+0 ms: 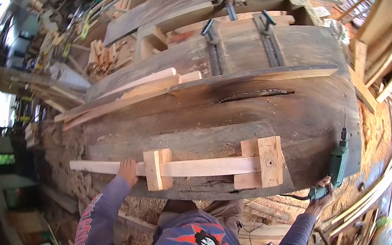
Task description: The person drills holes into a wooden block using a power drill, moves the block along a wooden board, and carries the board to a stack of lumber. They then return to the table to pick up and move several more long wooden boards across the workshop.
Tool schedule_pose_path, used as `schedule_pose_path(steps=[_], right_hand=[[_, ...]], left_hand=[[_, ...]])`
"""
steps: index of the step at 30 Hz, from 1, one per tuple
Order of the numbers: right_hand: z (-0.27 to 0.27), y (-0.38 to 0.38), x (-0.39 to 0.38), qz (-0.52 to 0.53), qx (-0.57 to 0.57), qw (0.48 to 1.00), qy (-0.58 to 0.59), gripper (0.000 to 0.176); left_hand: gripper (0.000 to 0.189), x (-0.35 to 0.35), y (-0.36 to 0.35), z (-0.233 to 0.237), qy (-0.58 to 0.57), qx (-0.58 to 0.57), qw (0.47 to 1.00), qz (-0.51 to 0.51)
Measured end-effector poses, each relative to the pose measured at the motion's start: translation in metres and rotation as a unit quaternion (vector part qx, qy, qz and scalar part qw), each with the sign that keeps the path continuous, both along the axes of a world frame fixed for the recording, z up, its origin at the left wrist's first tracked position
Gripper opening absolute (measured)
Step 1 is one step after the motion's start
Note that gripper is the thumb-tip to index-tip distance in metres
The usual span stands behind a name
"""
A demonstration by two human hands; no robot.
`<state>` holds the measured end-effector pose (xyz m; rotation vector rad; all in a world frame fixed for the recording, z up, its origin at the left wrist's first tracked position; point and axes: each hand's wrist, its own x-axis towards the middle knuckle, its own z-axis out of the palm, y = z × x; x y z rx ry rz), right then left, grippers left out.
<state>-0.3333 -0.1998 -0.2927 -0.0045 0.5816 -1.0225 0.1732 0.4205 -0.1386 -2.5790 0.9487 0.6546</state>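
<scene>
On the worn workbench (194,132) lies a long light wooden strip (199,168) with wooden blocks across it, one pair (157,169) near its middle and another pair (261,162) at its right end. My left hand (128,171) rests on the strip, left of the middle blocks, its fingers closed over the edge. At the bench's right edge my right hand (322,194) grips the handle of a green drill (338,163). The drill lies along the bench edge with its bit pointing away from me, and a dark cord runs left from its handle.
Two clamps (213,48) (269,39) stand at the far side of the bench. A long board (201,87) crosses the bench diagonally, with light offcuts (155,85) beside it. Wood strips (369,191) and sawdust (378,133) lie at the right.
</scene>
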Motion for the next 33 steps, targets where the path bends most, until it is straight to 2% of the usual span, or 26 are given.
schedule_pose_path(steps=[1, 3, 7, 9, 10, 11, 13, 15, 16, 17, 18, 19, 20, 21, 23, 25, 26, 28, 29, 30, 32, 33], right_hand=[[-0.003, -0.008, 0.007, -0.002, 0.012, 1.0, 0.007, 0.036], [-0.015, -0.021, 0.009, 0.022, -0.005, 0.998, -0.052, 0.034], [-0.01, -0.045, 0.031, 0.053, -0.001, 0.994, 0.099, 0.034], [-0.004, -0.052, 0.038, 0.08, -0.042, 0.974, 0.208, 0.039], [-0.003, -0.052, 0.039, 0.109, -0.095, 0.954, 0.264, 0.052], [-0.001, -0.05, 0.039, 0.119, -0.099, 0.953, 0.26, 0.052], [0.031, -0.034, 0.056, 0.098, -0.039, 0.842, 0.528, 0.058], [0.012, -0.037, 0.04, 0.103, -0.07, 0.756, 0.643, 0.081], [0.04, -0.029, 0.053, 0.17, -0.013, 0.696, 0.698, 0.093], [0.076, -0.025, 0.057, 0.286, -0.053, 0.572, 0.767, 0.097], [0.067, -0.028, 0.049, 0.278, -0.08, 0.535, 0.794, 0.101], [0.072, -0.021, 0.054, 0.239, -0.076, 0.57, 0.783, 0.104], [0.051, -0.028, 0.038, 0.211, -0.142, 0.551, 0.795, 0.103], [0.068, -0.019, 0.044, 0.222, -0.115, 0.59, 0.768, 0.099], [0.051, -0.01, 0.045, 0.104, -0.152, 0.734, 0.653, 0.081], [0.084, 0.012, 0.064, 0.094, -0.092, 0.748, 0.651, 0.074], [0.082, 0.01, 0.067, 0.095, -0.108, 0.746, 0.651, 0.074], [0.051, -0.003, 0.053, 0.114, -0.034, 0.784, 0.609, 0.078], [0.003, -0.049, 0.012, 0.228, -0.031, 0.682, 0.694, 0.082], [0.013, -0.028, 0.02, 0.176, -0.024, 0.689, 0.702, 0.064], [0.035, 0.004, 0.031, 0.077, -0.092, 0.678, 0.725, 0.059], [0.046, 0.019, 0.032, 0.011, -0.15, 0.666, 0.73, 0.057]], left_hand=[[0.065, -0.001, -0.008, 0.006, 0.008, 0.018, 1.0, 0.014], [0.065, 0.001, -0.012, 0.009, 0.019, 0.051, 0.998, 0.03], [0.071, 0.005, -0.011, 0.013, 0.015, 0.094, 0.995, 0.016], [0.073, 0.007, -0.005, 0.009, 0.009, 0.085, 0.996, 0.019], [0.074, 0.009, -0.004, 0.007, 0.02, 0.082, 0.996, 0.017], [0.074, 0.01, -0.002, 0.005, 0.032, 0.078, 0.996, 0.013], [0.076, 0.011, 0.0, 0.0, 0.028, 0.073, 0.997, 0.023], [0.077, 0.008, 0.001, -0.001, 0.02, 0.067, 0.997, 0.038], [0.078, 0.006, -0.002, 0.002, 0.016, 0.05, 0.998, 0.027], [0.079, 0.004, -0.003, 0.005, 0.012, 0.033, 0.999, 0.015], [0.08, 0.003, -0.005, 0.007, 0.013, 0.026, 0.999, 0.012], [0.08, 0.003, -0.007, 0.009, 0.013, 0.019, 1.0, 0.009], [0.081, 0.003, -0.003, 0.004, 0.003, 0.007, 1.0, -0.009], [0.082, 0.002, 0.001, -0.001, -0.008, -0.005, 1.0, -0.027], [0.076, -0.001, -0.003, 0.005, -0.007, -0.056, 0.998, -0.01], [0.074, -0.003, -0.002, 0.003, -0.016, -0.108, 0.994, -0.007], [0.074, -0.004, -0.003, 0.001, -0.018, -0.12, 0.993, 0.004], [0.075, -0.003, 0.0, 0.008, 0.0, -0.129, 0.992, 0.001], [0.075, -0.003, 0.009, 0.008, 0.009, -0.142, 0.99, -0.004], [0.075, 0.001, 0.015, 0.003, 0.014, -0.187, 0.982, -0.016], [0.069, 0.014, 0.029, -0.022, 0.008, -0.307, 0.951, -0.033], [0.066, 0.019, 0.04, -0.027, -0.015, -0.331, 0.943, -0.017]])
